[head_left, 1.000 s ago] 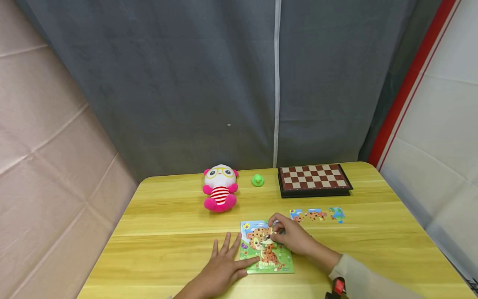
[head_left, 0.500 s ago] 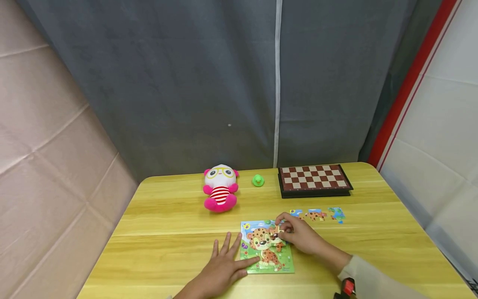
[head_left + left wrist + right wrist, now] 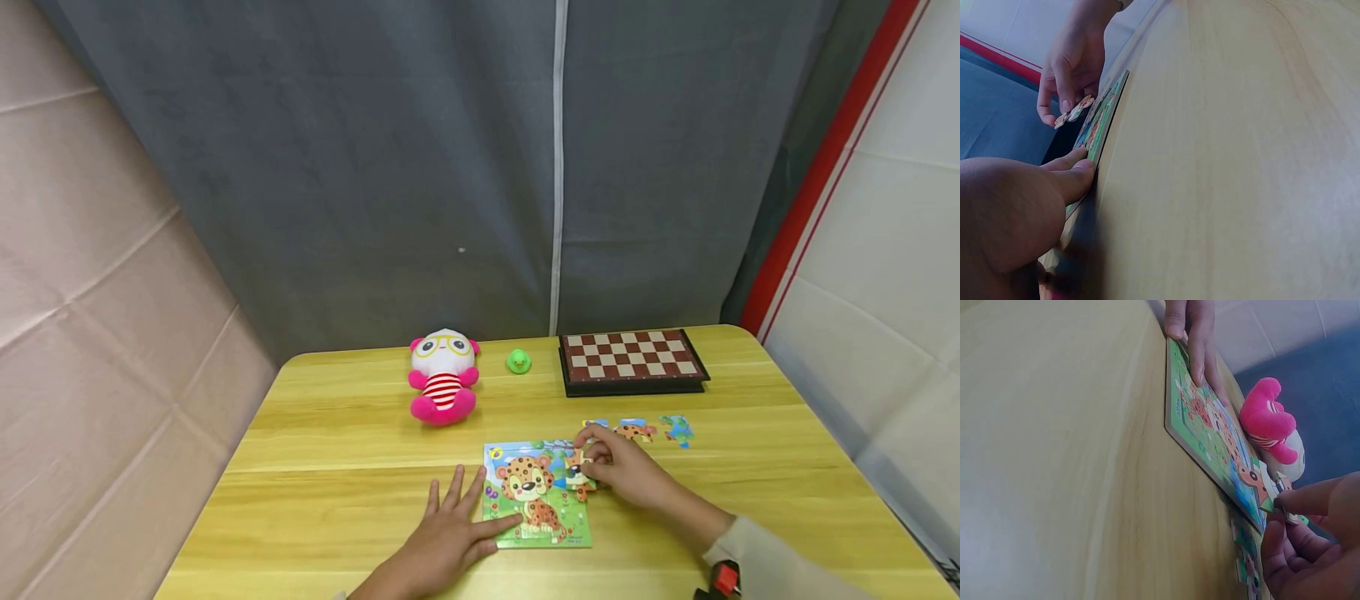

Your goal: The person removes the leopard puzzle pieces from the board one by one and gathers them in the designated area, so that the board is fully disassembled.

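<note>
The left hand (image 3: pixel 446 537) lies fingers spread across the puzzle board's (image 3: pixel 566 530) left side, probably to steady it, while the right hand (image 3: pixel 621 468) pinches an animal-face piece (image 3: pixel 575 477) by its edge over the right side, likely so its picture shows for matching. Whether piece meets board is unclear; loose pieces (image 3: pixel 636 431) lie just beyond that hand.

Smooth-faced puzzle board (image 3: pixel 567 529), smooth wood-grain tabletop (image 3: pixel 330 475), plush cloth doll (image 3: pixel 442 390), matt cloth curtain (image 3: pixel 375 167).
</note>
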A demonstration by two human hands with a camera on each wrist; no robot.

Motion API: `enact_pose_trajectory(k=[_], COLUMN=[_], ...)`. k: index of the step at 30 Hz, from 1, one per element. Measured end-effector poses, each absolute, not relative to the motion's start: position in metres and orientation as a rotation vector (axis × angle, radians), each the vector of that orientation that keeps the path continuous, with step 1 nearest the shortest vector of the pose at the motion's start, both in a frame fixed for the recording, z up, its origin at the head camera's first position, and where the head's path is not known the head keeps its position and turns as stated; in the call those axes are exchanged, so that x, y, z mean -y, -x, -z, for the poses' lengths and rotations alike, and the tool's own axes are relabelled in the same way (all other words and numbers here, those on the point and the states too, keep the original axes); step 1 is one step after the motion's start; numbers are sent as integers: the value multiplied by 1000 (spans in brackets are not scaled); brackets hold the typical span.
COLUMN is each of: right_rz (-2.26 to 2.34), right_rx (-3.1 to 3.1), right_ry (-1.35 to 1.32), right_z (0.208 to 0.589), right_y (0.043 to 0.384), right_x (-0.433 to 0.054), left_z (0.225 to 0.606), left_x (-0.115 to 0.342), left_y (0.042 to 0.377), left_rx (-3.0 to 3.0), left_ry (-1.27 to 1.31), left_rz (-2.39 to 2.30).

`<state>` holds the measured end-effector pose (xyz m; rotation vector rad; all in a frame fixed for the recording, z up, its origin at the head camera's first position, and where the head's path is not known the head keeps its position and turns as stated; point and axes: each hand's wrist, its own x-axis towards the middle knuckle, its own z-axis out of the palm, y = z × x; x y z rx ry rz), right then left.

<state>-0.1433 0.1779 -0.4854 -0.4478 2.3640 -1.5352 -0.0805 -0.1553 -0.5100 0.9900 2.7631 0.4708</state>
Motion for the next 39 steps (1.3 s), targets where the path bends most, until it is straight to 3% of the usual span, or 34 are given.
enact_pose_trajectory(k=[39], right_rz=[1375], right_rx=[-2619], right_ry=[393], right_z=[493], right_y=[137], right_x=[-260], left_z=[514], left_x=[156], left_y=[82], left_rx=[-2772], left_ry=[-1005], left_rz=[-447])
